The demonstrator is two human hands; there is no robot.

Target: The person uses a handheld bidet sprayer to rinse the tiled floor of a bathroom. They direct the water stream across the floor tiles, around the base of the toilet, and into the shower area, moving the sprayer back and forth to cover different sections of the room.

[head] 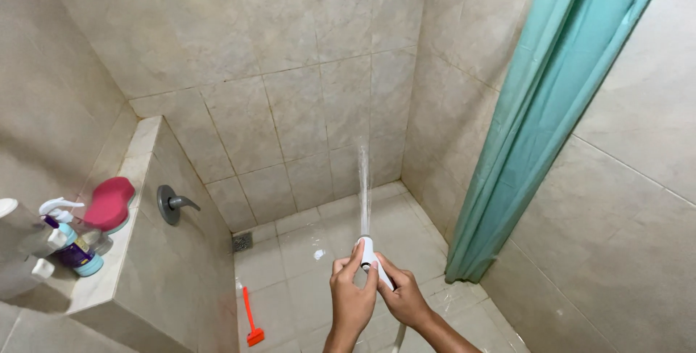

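glossy white plastic sprayer [370,253], wet glazed floor tiles [406,233], teal cloth curtain [551,99]

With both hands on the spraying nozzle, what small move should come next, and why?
Probably tilt the sprayer, held by the left hand and right hand, downward. Its water jet strikes the back wall, while the wet floor lies below.

White handheld sprayer head [369,253] is sitting between both hands, just above the left hand's fingers and beside the right hand's thumb, its lower body covered by them. It is standing nearly upright, nozzle up and away from the wrists. A thin water jet [364,190] is shooting straight up from the nozzle, fanning slightly well above the hands.
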